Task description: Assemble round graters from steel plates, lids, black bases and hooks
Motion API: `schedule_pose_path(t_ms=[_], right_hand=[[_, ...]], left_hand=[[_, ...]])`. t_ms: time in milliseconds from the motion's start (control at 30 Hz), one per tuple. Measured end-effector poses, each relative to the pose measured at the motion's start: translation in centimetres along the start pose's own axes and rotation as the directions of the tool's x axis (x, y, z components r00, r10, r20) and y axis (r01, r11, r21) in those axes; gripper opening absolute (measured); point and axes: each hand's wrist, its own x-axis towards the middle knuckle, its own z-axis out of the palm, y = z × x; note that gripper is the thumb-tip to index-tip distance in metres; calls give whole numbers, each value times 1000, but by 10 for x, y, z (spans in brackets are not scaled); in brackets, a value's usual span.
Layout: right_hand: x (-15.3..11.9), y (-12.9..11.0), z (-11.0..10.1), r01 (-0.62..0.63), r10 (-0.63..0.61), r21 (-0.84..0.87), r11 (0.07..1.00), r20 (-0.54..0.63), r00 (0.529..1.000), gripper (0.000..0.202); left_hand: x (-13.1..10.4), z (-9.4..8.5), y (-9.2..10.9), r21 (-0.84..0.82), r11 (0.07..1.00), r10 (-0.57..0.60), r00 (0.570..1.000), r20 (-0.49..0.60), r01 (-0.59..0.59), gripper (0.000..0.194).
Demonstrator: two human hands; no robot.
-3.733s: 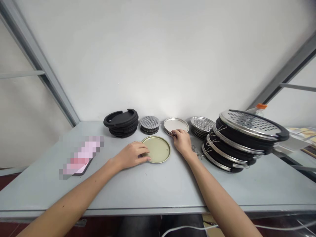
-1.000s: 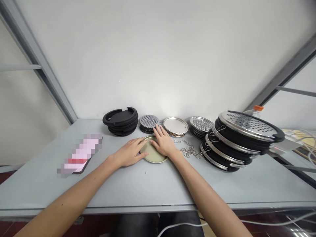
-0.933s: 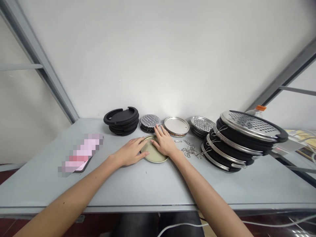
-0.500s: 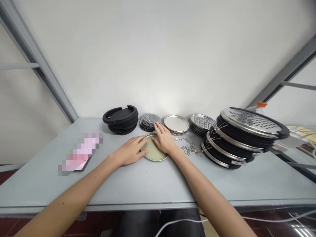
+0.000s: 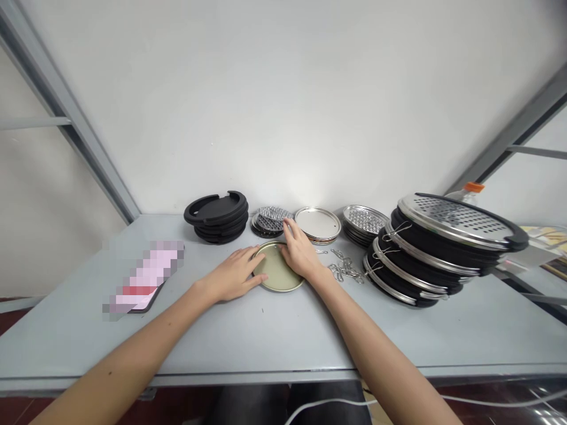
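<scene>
A shallow round metal dish [image 5: 280, 273] with a pale olive inside lies on the table between my hands. My left hand [image 5: 233, 274] rests at its left rim, fingers stretched and apart, the thumb reaching over the dish. Across the dish's right side lies my right hand [image 5: 301, 251]. Its outstretched fingertips touch the right edge of the top perforated grater disc [image 5: 272, 213], which sits askew on a small stack. The thumb stays apart, over the dish. Beside the right hand are a stack of plain metal lids [image 5: 318, 223] and several wire clips [image 5: 348, 268].
A stack of black rings [image 5: 217, 217] stands at back left. Further right are larger perforated discs [image 5: 365, 219] and a tall leaning stack of assembled black-and-metal graters [image 5: 443, 251]. A phone [image 5: 153, 277], partly blurred out, lies left. An orange-capped bottle [image 5: 472, 190] shows behind.
The top grater disc has shifted right on its stack, exposing the disc beneath. My right fingers have moved slightly right with its edge. My left hand stays at the dish.
</scene>
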Motion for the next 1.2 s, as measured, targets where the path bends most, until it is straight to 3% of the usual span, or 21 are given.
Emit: schedule_pose_path(t_ms=[300,533,767,900,1000,1200], right_hand=[[3,-2,-8,-32,47,115,993,-126,991,57],[5,-2,-37,-21,72,194,981,-258,963,47],[-2,-12,-57,65,14,270,961,-281,960,40],[-7,-15,-61,92,18,302,949,-341,940,30],[-11,-14,-62,106,21,323,941,-367,930,27],[-15,-12,-62,149,-54,399,905,-240,969,20]], left_hand=[[0,-3,3,-14,1000,-14,1000,7,14,59],[-1,-5,-2,-86,996,8,1000,-24,-10,60],[1,-7,-3,-134,990,-46,993,-105,32,63],[5,-4,-7,-129,983,-163,949,-270,132,75],[7,-4,-8,-149,975,-208,906,-370,163,72],[8,-8,-7,-148,971,-236,832,-502,186,59]])
